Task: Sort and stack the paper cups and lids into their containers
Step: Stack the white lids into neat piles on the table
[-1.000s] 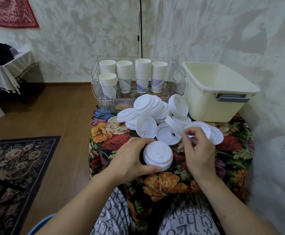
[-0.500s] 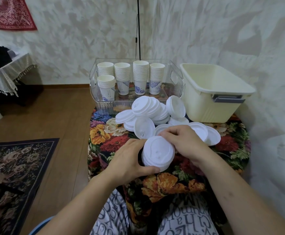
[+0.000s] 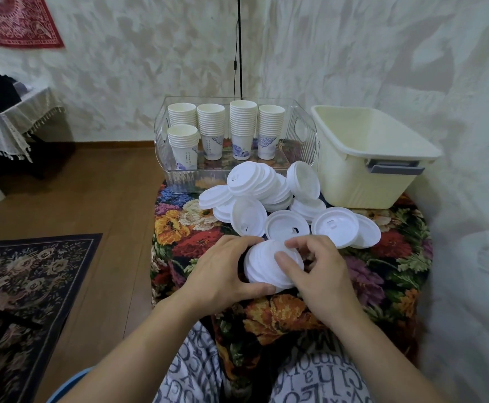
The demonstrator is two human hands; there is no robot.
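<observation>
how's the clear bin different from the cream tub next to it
The clear bin is see-through with ribbed walls; the cream tub is opaque with a grey handle. The clear bin holds five stacks of paper cups; no contents show inside the cream tub. The clear bin sits behind the loose lids, the cream tub to their right. Both are open-topped and stand on the floral cloth.

Illumination is soft, even and moderately dim, with a slight greenish cast. Shadows are weak and diffuse; a faint one lies under the left hand (image 3: pixel 223 274) and right hand (image 3: pixel 316 274). The white lids (image 3: pixel 266 184) beyond the hands are near overexposure, with little surface detail. Focus is sharp around the hands. Wide-angle distortion curves the wall (image 3: pixel 412 68) and floor (image 3: pixel 92 184) toward the frame edges.
</observation>
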